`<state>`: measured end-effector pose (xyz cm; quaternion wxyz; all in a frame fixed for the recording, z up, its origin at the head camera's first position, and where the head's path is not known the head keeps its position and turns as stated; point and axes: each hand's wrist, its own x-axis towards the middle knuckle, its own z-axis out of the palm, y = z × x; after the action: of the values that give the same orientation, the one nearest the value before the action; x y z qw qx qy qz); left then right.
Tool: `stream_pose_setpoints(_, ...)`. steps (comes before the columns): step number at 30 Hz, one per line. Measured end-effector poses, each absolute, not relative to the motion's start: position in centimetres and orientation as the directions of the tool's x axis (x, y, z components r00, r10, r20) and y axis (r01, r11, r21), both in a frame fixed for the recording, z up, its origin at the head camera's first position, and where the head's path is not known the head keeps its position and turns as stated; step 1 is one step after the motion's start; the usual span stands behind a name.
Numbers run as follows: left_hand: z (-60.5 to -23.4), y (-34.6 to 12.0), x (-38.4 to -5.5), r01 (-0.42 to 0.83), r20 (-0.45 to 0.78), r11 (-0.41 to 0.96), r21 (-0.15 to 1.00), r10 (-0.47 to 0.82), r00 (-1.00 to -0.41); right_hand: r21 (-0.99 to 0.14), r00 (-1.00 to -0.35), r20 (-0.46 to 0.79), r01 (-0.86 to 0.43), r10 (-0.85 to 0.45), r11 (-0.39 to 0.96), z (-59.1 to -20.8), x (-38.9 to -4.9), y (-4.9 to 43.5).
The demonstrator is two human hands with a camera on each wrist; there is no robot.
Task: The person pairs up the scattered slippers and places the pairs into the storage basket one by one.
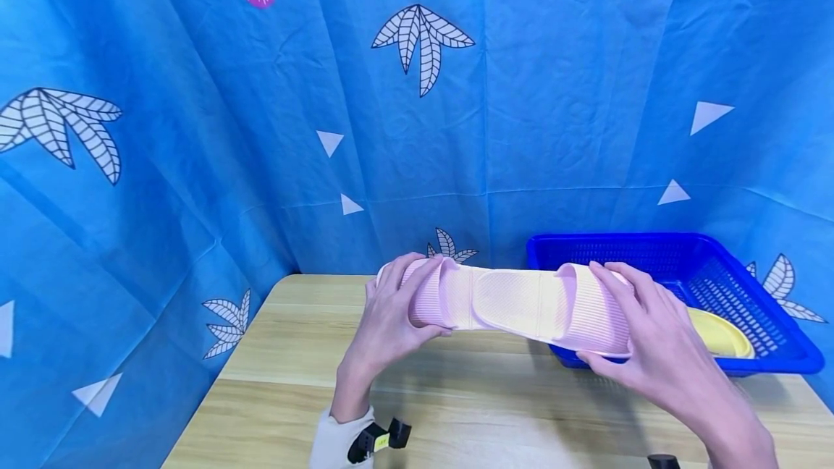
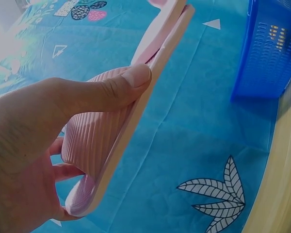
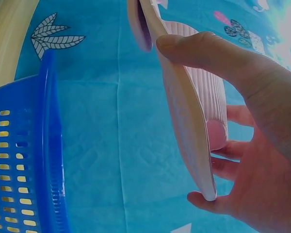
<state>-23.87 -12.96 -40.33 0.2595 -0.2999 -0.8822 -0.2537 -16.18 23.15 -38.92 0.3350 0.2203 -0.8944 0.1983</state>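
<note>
Two pale pink slide slippers are held up over the table, heels overlapping in the middle and toes pointing apart. My left hand grips the left slipper round its ribbed strap, thumb along the near edge and fingers over the far side. The right slipper is gripped the same way by my right hand. In the right wrist view its sole faces the basket side, with the thumb on the edge. The heel of the right slipper lies in front of the left one's heel in the head view.
A blue plastic basket with perforated walls stands at the right of the wooden table, partly behind my right hand. A yellow slipper-like item lies inside it. Blue patterned cloth hangs behind and at the left.
</note>
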Motion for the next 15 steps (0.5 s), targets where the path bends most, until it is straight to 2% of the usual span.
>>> stream_pose_setpoints(15,-40.42,-12.69,-23.79,0.68,0.627,0.685,0.26,0.416,-0.659,-0.191,-0.674,0.682,-0.537,-0.282,0.821,-39.07,-16.08,22.2)
